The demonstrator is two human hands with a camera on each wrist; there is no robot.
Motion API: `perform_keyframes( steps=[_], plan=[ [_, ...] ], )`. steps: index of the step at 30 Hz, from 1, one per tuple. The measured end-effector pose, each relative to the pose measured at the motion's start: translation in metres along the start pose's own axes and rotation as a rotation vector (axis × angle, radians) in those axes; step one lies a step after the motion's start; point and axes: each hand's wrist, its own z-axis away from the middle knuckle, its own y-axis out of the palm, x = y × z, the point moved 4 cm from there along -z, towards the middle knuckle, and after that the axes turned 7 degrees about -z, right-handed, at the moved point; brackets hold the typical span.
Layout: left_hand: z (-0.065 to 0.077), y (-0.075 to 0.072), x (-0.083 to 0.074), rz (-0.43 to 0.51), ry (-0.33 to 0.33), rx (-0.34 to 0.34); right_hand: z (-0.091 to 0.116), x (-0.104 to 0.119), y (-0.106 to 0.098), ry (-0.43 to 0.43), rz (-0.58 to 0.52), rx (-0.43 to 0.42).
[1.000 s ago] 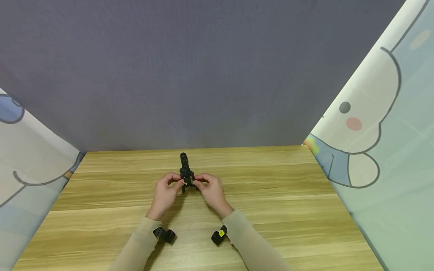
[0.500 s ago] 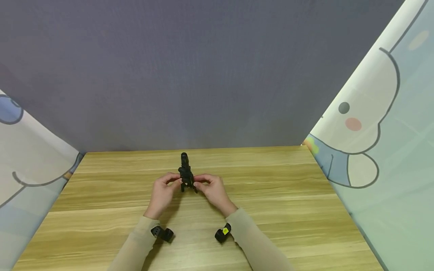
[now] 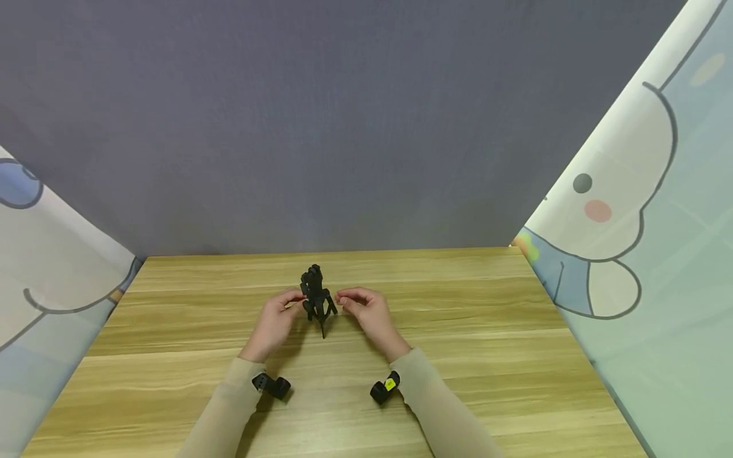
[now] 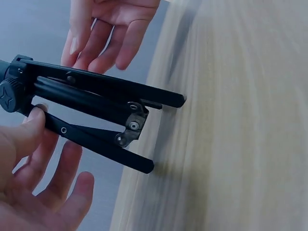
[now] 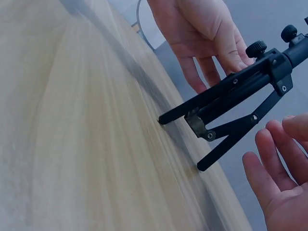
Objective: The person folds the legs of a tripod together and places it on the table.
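A small black tripod (image 3: 317,296) stands upright or nearly so between the two hands, its legs partly spread. In the left wrist view the tripod (image 4: 82,98) shows a round knob (image 4: 10,95) and metal-jointed braces. My left hand (image 3: 273,323) pinches one leg near its upper part with thumb and fingers. To the tripod's other side, my right hand (image 3: 369,317) is apart from it. Seen from the right wrist, the right hand (image 5: 288,180) has loosely bent fingers around nothing. Whether every foot touches the table cannot be told.
The wood-grained table (image 3: 487,356) reaches back to a dark grey panel (image 3: 343,127). Cartoon-printed sheets (image 3: 607,242) flank it on both sides. Each forearm wears a black wrist camera, such as the right wrist camera (image 3: 380,392).
The tripod has turned, so one leg now points toward the front. My right hand has let go of it and moved slightly right, while my left hand keeps its hold.
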Motion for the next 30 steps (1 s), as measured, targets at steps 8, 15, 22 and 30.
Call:
perform_keyframes(
  steps=[8, 15, 22, 30],
  plan=[
    [0.005, 0.002, 0.004, -0.011, -0.012, -0.029, 0.002, 0.011, 0.000, 0.003, 0.010, 0.014],
    [0.012, 0.006, -0.001, -0.097, 0.044, -0.031, 0.002, 0.014, -0.001, -0.027, 0.138, 0.008],
    [0.014, 0.012, -0.008, -0.208, 0.096, -0.079, 0.002, 0.012, 0.003, -0.038, 0.196, 0.047],
    [0.011, 0.007, -0.004, -0.138, 0.076, 0.002, -0.007, -0.021, -0.001, -0.018, 0.157, 0.045]
  ],
)
